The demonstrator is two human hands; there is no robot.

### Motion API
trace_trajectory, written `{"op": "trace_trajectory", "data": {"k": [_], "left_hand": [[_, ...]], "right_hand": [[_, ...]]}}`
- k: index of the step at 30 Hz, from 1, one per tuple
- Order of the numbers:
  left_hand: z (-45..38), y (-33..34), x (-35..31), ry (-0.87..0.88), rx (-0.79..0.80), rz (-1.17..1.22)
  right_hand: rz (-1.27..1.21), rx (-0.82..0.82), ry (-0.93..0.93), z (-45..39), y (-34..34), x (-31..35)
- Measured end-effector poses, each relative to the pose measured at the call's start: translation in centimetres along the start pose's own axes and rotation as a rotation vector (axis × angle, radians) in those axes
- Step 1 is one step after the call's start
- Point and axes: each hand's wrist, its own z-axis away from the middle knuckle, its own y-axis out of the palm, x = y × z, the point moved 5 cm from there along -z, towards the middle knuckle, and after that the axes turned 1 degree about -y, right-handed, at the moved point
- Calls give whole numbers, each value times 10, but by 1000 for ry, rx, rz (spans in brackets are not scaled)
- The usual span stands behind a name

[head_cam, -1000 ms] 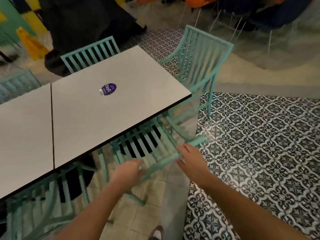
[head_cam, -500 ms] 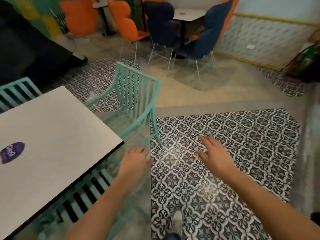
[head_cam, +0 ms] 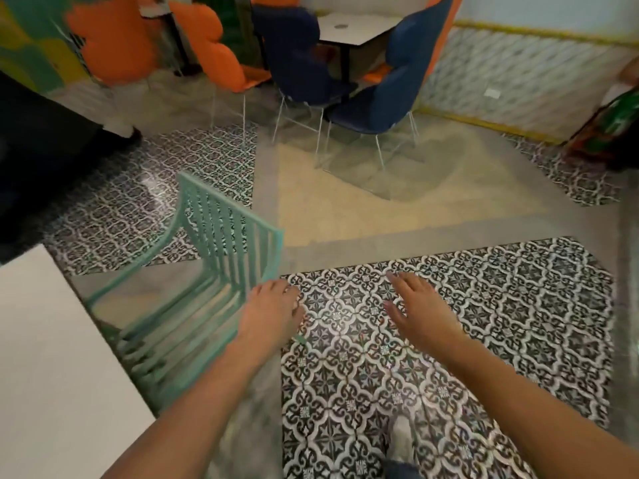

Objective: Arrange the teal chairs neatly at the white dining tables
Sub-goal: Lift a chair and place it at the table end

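Fingers of both the left hand (head_cam: 273, 305) and right hand (head_cam: 416, 305) are spread, holding nothing. Beside the white table (head_cam: 52, 357) corner stands the teal chair (head_cam: 221, 236); it looks rigid and light, best gripped by the backrest's top rail

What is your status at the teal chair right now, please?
Both hands open, left by the teal chair, right over floor. Chair at table end, angled. Nothing in the way.

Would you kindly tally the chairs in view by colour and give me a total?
Teal chairs: 1
Orange chairs: 2
Blue chairs: 2
Total: 5 chairs; more orange shows behind the far table, too hidden to count.
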Motion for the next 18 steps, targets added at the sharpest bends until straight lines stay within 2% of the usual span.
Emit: {"op": "trace_trajectory", "data": {"k": [5, 9, 13, 16, 18], "left_hand": [[-103, -6, 9, -133, 101, 46], [-168, -19, 32, -323, 103, 224], [-216, -7, 75, -679, 133, 672], [-242, 31, 115, -992, 151, 1198], [-260, 51, 133, -1131, 169, 1526]], "right_hand": [[28, 98, -102, -127, -19, -40], [44, 150, -168, -225, -41, -50], [16, 261, -317, -321, -47, -17], [28, 332, -453, -386, -30, 18], [41, 396, -532, -434, -12, 44]]}}
